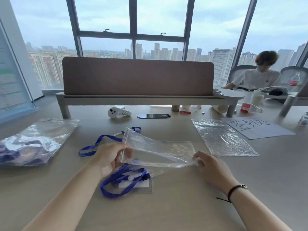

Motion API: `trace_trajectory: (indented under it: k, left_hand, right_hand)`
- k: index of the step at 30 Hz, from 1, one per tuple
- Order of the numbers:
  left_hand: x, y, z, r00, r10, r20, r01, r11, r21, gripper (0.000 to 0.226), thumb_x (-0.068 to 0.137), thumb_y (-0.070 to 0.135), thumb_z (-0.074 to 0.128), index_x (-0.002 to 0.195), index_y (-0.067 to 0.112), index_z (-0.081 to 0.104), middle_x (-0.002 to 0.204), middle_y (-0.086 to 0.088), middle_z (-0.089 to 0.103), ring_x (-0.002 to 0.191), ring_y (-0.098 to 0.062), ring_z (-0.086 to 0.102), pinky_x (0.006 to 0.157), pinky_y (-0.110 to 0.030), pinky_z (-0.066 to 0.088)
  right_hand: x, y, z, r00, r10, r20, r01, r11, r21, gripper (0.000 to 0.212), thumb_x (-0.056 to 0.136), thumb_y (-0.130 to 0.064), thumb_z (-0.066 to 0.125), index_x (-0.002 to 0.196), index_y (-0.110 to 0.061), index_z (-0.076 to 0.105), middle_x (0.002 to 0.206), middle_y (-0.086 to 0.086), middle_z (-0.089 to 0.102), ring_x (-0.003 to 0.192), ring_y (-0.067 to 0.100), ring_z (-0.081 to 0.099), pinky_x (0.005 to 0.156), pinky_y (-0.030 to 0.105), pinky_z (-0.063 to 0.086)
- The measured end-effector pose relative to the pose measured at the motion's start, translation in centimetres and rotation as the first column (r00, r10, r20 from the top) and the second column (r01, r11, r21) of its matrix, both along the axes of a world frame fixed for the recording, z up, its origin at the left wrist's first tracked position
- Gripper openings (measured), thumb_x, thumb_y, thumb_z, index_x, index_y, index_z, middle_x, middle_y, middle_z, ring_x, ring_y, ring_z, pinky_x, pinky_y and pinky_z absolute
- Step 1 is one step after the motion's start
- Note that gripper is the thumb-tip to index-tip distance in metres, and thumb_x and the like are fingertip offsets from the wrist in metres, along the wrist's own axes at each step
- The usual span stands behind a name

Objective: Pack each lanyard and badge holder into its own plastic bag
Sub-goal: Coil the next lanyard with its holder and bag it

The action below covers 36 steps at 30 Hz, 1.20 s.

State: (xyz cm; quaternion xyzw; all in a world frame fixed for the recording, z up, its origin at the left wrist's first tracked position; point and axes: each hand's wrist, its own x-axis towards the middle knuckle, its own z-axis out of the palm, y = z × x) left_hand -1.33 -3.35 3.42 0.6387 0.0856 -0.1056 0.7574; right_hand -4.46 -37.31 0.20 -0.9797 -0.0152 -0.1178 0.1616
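I hold a clear zip plastic bag (158, 151) just above the table, between both hands. My left hand (110, 157) grips its zip end, and my right hand (210, 165) pinches its far corner. Below the bag, a blue lanyard (120, 182) lies coiled over a clear badge holder (138, 185) with a white card. A second blue lanyard (98, 144) stretches out behind my left hand, partly hidden by the bag.
A big clear bag with packed lanyards (33, 142) lies at the left. A stack of empty plastic bags (221, 137) and a handwritten paper (256, 127) lie at the right. A brown desk divider (138, 75), a white controller (115, 112) and a seated person (256, 75) are farther back.
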Motion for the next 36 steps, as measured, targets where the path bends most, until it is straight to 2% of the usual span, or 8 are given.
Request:
trace_trajectory:
  k: [4, 6, 11, 18, 25, 28, 32, 36]
  left_hand:
    - [-0.9, -0.5, -0.3, 0.999, -0.041, 0.011, 0.041, 0.999, -0.004, 0.027, 0.098, 0.014, 0.057, 0.100, -0.007, 0.074, 0.098, -0.026, 0.074, 0.084, -0.034, 0.071, 0.067, -0.037, 0.060]
    - [-1.2, -0.8, -0.5, 0.997, -0.068, 0.024, 0.068, 0.998, 0.010, 0.028, 0.099, 0.015, 0.056, 0.102, -0.006, 0.074, 0.101, -0.027, 0.073, 0.092, -0.038, 0.071, 0.084, -0.047, 0.058]
    - [-2.2, -1.8, 0.0, 0.996, -0.081, 0.035, 0.080, 0.996, 0.029, 0.028, 0.102, 0.018, 0.052, 0.106, -0.003, 0.070, 0.097, -0.025, 0.075, 0.088, -0.035, 0.074, 0.074, -0.043, 0.063]
    - [-3.7, -1.7, 0.2, 0.959, -0.226, 0.172, 0.202, 0.968, 0.148, 0.021, 0.099, 0.012, 0.057, 0.093, 0.005, 0.077, 0.091, -0.023, 0.075, 0.082, -0.035, 0.074, 0.071, -0.042, 0.061]
    - [-3.8, -2.3, -0.3, 0.929, -0.278, 0.244, 0.220, 0.946, 0.239, 0.012, 0.092, 0.005, 0.066, 0.098, 0.001, 0.076, 0.086, -0.022, 0.074, 0.078, -0.031, 0.073, 0.067, -0.037, 0.061]
    - [-3.8, -2.5, -0.7, 0.934, -0.272, 0.234, 0.203, 0.938, 0.280, 0.008, 0.086, 0.006, 0.074, 0.084, -0.001, 0.073, 0.083, -0.031, 0.071, 0.070, -0.029, 0.068, 0.062, -0.033, 0.056]
    - [-3.9, -2.4, -0.5, 0.945, -0.251, 0.210, 0.183, 0.937, 0.299, 0.032, 0.068, 0.027, 0.084, 0.070, -0.001, 0.068, 0.061, -0.015, 0.064, 0.054, -0.020, 0.058, 0.053, -0.027, 0.050]
    - [-3.9, -2.3, -0.2, 0.959, -0.212, 0.187, 0.159, 0.952, 0.262, 0.027, 0.072, 0.022, 0.085, 0.068, 0.004, 0.065, 0.058, -0.012, 0.065, 0.051, -0.018, 0.059, 0.050, -0.025, 0.050]
  right_hand:
    - [1.6, 2.9, 1.1, 0.986, -0.105, 0.131, 0.085, 0.985, 0.151, 0.045, 0.082, 0.000, 0.048, 0.111, -0.029, 0.066, 0.113, 0.001, 0.071, 0.107, 0.026, 0.061, 0.089, 0.034, 0.041]
    - [2.0, 5.6, 1.8, 0.975, -0.043, 0.217, 0.005, 0.986, 0.169, 0.040, 0.081, -0.001, 0.050, 0.106, -0.026, 0.067, 0.108, -0.001, 0.072, 0.104, 0.026, 0.063, 0.090, 0.034, 0.043]
    - [2.4, 13.5, 3.0, 0.957, 0.160, 0.243, -0.232, 0.925, 0.302, 0.013, 0.093, -0.033, 0.057, 0.101, -0.027, 0.064, 0.096, -0.014, 0.068, 0.091, 0.011, 0.062, 0.077, 0.030, 0.048]
    - [2.2, 17.4, 1.7, 0.964, 0.188, 0.187, -0.248, 0.888, 0.387, 0.044, 0.088, -0.061, 0.055, 0.066, -0.023, 0.049, 0.061, -0.005, 0.057, 0.059, 0.010, 0.052, 0.056, 0.031, 0.044]
    - [1.9, 16.0, 0.4, 0.969, 0.194, 0.153, -0.246, 0.818, 0.519, 0.047, 0.083, -0.052, 0.065, 0.057, -0.021, 0.042, 0.049, -0.008, 0.044, 0.049, 0.007, 0.038, 0.048, 0.022, 0.031]
    - [1.9, 16.0, 0.3, 0.967, 0.217, 0.134, -0.255, 0.823, 0.507, 0.048, 0.087, -0.044, 0.065, 0.054, -0.021, 0.039, 0.047, -0.008, 0.042, 0.049, 0.007, 0.036, 0.049, 0.024, 0.030]
    - [1.7, 16.2, 0.5, 0.956, 0.260, 0.135, -0.291, 0.789, 0.541, 0.044, 0.095, -0.035, 0.056, 0.057, -0.021, 0.038, 0.050, -0.010, 0.041, 0.050, 0.007, 0.034, 0.052, 0.029, 0.031]
    - [1.5, 16.3, 0.9, 0.949, 0.261, 0.176, -0.314, 0.750, 0.583, 0.041, 0.098, -0.026, 0.052, 0.060, -0.017, 0.039, 0.053, -0.004, 0.040, 0.051, 0.008, 0.036, 0.053, 0.035, 0.035]
